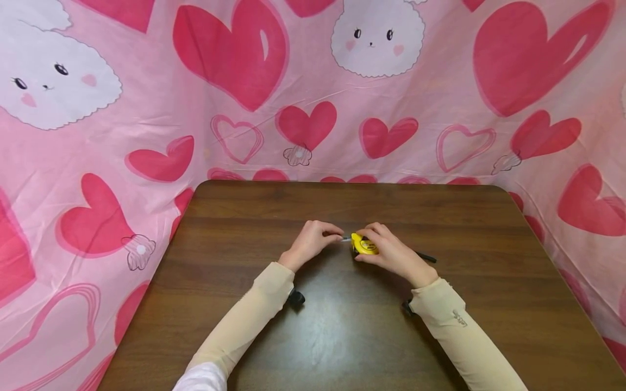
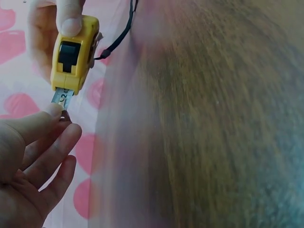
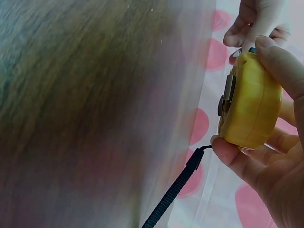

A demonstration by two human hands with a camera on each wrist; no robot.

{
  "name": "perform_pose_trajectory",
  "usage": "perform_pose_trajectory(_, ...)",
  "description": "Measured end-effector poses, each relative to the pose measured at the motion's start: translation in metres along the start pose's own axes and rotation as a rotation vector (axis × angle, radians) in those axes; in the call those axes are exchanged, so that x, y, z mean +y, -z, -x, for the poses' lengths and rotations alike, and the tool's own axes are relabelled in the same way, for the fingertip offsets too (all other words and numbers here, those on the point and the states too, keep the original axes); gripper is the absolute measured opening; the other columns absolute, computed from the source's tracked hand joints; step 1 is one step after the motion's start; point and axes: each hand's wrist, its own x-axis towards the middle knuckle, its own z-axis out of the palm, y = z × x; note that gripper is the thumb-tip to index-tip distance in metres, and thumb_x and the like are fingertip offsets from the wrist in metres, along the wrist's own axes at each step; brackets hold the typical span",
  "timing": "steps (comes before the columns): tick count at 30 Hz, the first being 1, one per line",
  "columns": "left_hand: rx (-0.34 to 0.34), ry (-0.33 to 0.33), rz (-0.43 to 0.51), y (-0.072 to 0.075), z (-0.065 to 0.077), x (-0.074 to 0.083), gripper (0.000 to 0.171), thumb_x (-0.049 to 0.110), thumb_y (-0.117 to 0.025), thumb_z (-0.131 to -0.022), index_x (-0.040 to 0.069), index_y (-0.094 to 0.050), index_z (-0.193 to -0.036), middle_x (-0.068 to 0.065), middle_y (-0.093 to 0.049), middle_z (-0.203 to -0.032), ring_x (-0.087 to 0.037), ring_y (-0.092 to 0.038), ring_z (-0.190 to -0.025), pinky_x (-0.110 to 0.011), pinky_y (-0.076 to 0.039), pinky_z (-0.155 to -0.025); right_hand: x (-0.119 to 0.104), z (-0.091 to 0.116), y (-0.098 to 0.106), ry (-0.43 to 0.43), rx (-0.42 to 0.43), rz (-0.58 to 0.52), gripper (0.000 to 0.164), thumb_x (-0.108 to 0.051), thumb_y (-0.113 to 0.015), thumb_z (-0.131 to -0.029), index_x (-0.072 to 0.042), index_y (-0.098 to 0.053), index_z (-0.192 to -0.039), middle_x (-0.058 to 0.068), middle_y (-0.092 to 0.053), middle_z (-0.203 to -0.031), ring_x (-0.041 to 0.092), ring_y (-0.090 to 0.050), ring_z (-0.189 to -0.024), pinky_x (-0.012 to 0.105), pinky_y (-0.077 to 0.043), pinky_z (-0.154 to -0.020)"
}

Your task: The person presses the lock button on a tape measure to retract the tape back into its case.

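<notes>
A yellow tape measure [image 1: 364,245] is held over the middle of the table by my right hand [image 1: 391,252], with the fingers and thumb around its case. Its black sliding lock [image 2: 69,56] shows on the case in the left wrist view. A short length of metal blade [image 2: 62,97] sticks out of the mouth. My left hand [image 1: 314,241] pinches the end of that blade between thumb and fingers. From the case hangs a black wrist strap [image 3: 175,186], which shows behind the right hand in the head view. The right wrist view has the yellow case [image 3: 251,102] close up, a metal clip on its side.
The brown wooden table [image 1: 313,336] spreads beneath both hands. Pink cloth [image 1: 318,65] with hearts and white faces hangs behind it and at both sides. Each wrist wears a small black camera, such as the left wrist's camera [image 1: 296,298].
</notes>
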Motion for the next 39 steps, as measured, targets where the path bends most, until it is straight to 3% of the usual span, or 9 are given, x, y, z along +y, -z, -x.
perform_pose_trajectory(11,-0.023,-0.024,-0.048,-0.003,-0.004,0.006,0.016,0.019,-0.074,-0.098,0.013,-0.083,-0.111,0.000,-0.080,-0.107,-0.010,-0.072,-0.095,-0.025,-0.058,-0.082,-0.005,-0.004,-0.004,0.020,-0.006,-0.005,0.060,-0.030,-0.087,-0.087,-0.004,-0.064,-0.135,0.013,-0.056,-0.128,0.027,-0.056,-0.113,0.045,-0.055,-0.098)
perform_pose_trajectory(32,-0.099,-0.059,-0.037,-0.006,-0.004,-0.001,0.020,0.015,-0.072,-0.100,0.011,-0.079,-0.119,-0.001,-0.078,-0.113,-0.012,-0.071,-0.100,-0.028,-0.057,-0.091,-0.002,-0.001,-0.008,0.063,-0.006,0.005,0.057,-0.025,-0.088,-0.085,-0.003,-0.066,-0.132,0.014,-0.057,-0.125,0.028,-0.056,-0.111,0.045,-0.055,-0.096)
perform_pose_trajectory(39,-0.082,-0.045,-0.101,-0.003,0.001,-0.004,0.021,0.016,-0.072,-0.100,0.008,-0.078,-0.119,-0.003,-0.078,-0.114,-0.017,-0.072,-0.103,-0.035,-0.058,-0.094,0.007,0.002,-0.007,0.007,-0.014,0.023,0.059,-0.029,-0.087,-0.086,-0.004,-0.064,-0.135,0.014,-0.056,-0.129,0.029,-0.056,-0.115,0.048,-0.054,-0.099)
